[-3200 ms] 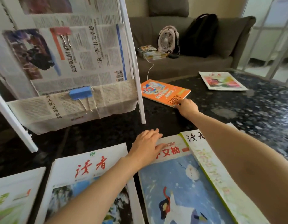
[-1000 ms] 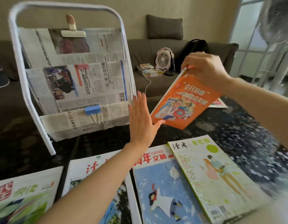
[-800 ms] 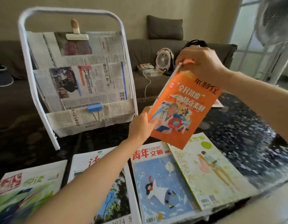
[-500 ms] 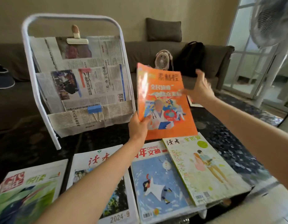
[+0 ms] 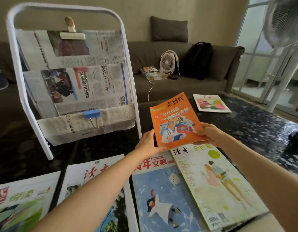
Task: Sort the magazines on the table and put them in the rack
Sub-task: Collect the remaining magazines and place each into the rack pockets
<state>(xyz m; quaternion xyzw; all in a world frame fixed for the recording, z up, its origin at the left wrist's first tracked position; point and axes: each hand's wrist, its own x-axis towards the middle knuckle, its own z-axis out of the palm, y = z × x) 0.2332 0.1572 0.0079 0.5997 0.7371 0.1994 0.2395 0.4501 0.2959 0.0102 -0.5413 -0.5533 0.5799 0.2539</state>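
An orange magazine (image 5: 174, 119) is held face up above the table, tilted away from me. My left hand (image 5: 147, 143) grips its lower left corner and my right hand (image 5: 209, 133) grips its lower right edge. To the left stands a white metal rack (image 5: 19, 77) with clipped newspapers (image 5: 88, 81) in its tiers. Several magazines lie along the near table edge: a green one (image 5: 19, 203), a white one with red characters (image 5: 93, 171), a blue one (image 5: 161, 195) and a pale green one (image 5: 217, 181). Another pale magazine (image 5: 210, 102) lies at the far right.
The table (image 5: 262, 131) is dark speckled stone. Behind it a grey sofa (image 5: 186, 84) holds a small fan (image 5: 167, 62), a stack of books (image 5: 153, 73) and a black backpack (image 5: 197, 59). A standing fan (image 5: 285, 20) rises at the right.
The orange magazine was lifted off the table by my right hand, turned upright, passed to my left hand, then lowered; both hands now hold its bottom edge.
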